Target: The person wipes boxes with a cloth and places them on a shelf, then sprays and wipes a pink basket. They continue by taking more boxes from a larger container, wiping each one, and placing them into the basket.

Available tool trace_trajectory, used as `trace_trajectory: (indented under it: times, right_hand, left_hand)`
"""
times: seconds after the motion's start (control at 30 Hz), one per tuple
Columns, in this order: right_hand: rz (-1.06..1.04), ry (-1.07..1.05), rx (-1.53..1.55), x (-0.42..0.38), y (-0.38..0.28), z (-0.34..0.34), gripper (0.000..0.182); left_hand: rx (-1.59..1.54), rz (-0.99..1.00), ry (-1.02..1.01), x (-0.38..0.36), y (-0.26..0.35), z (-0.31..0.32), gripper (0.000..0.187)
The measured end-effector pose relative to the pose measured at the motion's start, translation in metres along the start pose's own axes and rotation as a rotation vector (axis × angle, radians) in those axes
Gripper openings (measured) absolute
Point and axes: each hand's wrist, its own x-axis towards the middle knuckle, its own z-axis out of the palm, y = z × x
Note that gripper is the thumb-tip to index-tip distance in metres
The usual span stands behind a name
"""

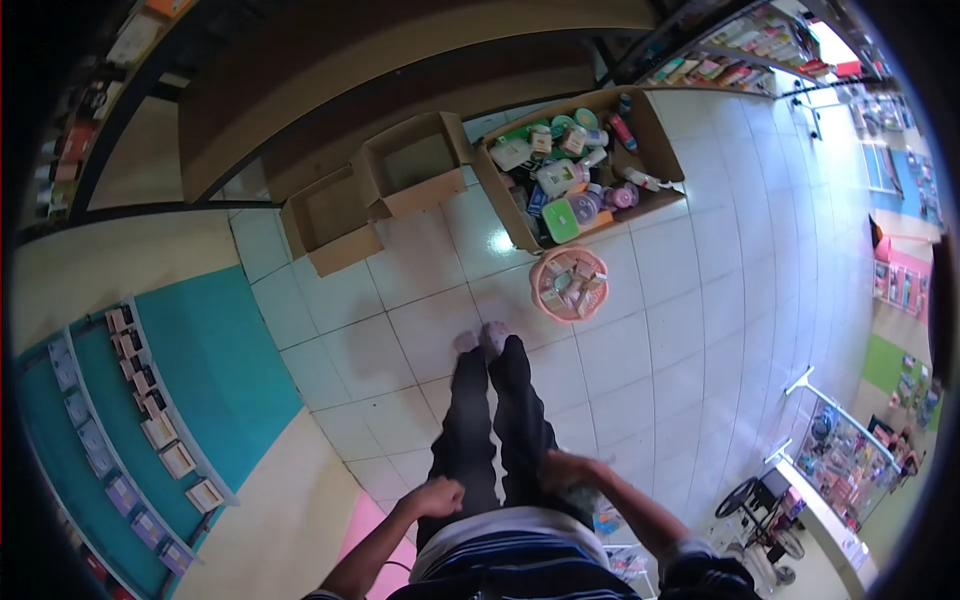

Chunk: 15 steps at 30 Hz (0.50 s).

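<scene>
My left hand (440, 496) is closed against the upper thigh of my dark trousers (468, 430), its fingers curled at the cloth. On the other thigh my right hand (566, 470) is also closed, with its fingertips turned in and partly hidden; it appears to pinch the trousers too. Beyond my feet stands a round pink basket (537, 290) holding several small boxes and packets. Just behind it, a large open cardboard box (655, 150) contains many bottles, jars and tubes, among them a green-lidded tub (561, 221) and a white bottle (560, 178).
Two open cardboard boxes, a smaller one (325, 255) and a taller one (425, 200), stand left of the full box, before a brown shelf (420, 60). Teal display shelving (215, 340) lines the left. A wheelchair (765, 515) and a white counter (825, 525) are at lower right.
</scene>
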Motion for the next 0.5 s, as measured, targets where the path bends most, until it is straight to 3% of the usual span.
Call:
trace_trajectory:
  times: [0.03,0.07,0.1,0.17,0.2,0.23,0.27,0.3,0.33,0.37,0.4,0.47,0.5]
  right_hand:
    - [0.123,-0.05,-0.014,-0.007,-0.02,-0.011,0.027]
    - [0.305,-0.019,0.163,-0.012,-0.028,-0.019,0.029]
    - [0.187,0.079,0.364,0.003,0.013,0.004,0.03]
    - [0.176,0.233,1.015,0.003,0.016,-0.03,0.032]
    - [0.123,0.416,1.17,0.005,0.02,-0.043,0.03]
    - [0.243,0.363,1.271,0.028,0.076,-0.042,0.033]
    - [0.369,0.319,1.372,0.051,0.13,-0.043,0.036]
    - [0.247,0.547,1.589,0.055,0.122,-0.063,0.037]
    - [0.236,0.591,1.458,0.078,0.17,-0.061,0.039]
    - [0.22,0.635,1.325,0.103,0.236,-0.052,0.041]
    - [0.206,0.631,1.309,0.124,0.286,-0.045,0.041]
    - [0.265,0.962,1.584,0.161,0.373,-0.04,0.044]
    - [0.251,0.955,1.564,0.173,0.409,-0.04,0.044]
  left_hand:
    - [-0.014,0.018,-0.045,-0.004,-0.002,0.004,0.014]
    - [-0.052,0.081,-0.074,0.008,-0.021,0.017,0.014]
    - [-0.175,0.251,-0.076,0.022,-0.045,0.028,0.014]
    - [-0.49,0.074,-0.345,0.05,-0.058,0.004,0.015]
    - [-0.612,0.026,-0.241,0.069,-0.073,-0.014,0.014]
    - [-0.733,-0.024,-0.141,0.089,-0.091,-0.031,0.013]
    - [-0.83,0.112,0.092,0.118,-0.124,-0.045,0.014]
    - [-0.91,0.253,0.329,0.15,-0.156,-0.064,0.017]
    - [-0.592,0.135,0.638,0.175,-0.172,-0.098,0.021]
    - [-0.169,0.064,0.841,0.198,-0.191,-0.14,0.034]
    - [0.015,0.05,1.01,0.214,-0.2,-0.182,0.051]
    - [0.319,-0.029,1.207,0.25,-0.213,-0.275,0.068]
    - [0.502,-0.031,1.388,0.261,-0.209,-0.32,0.068]
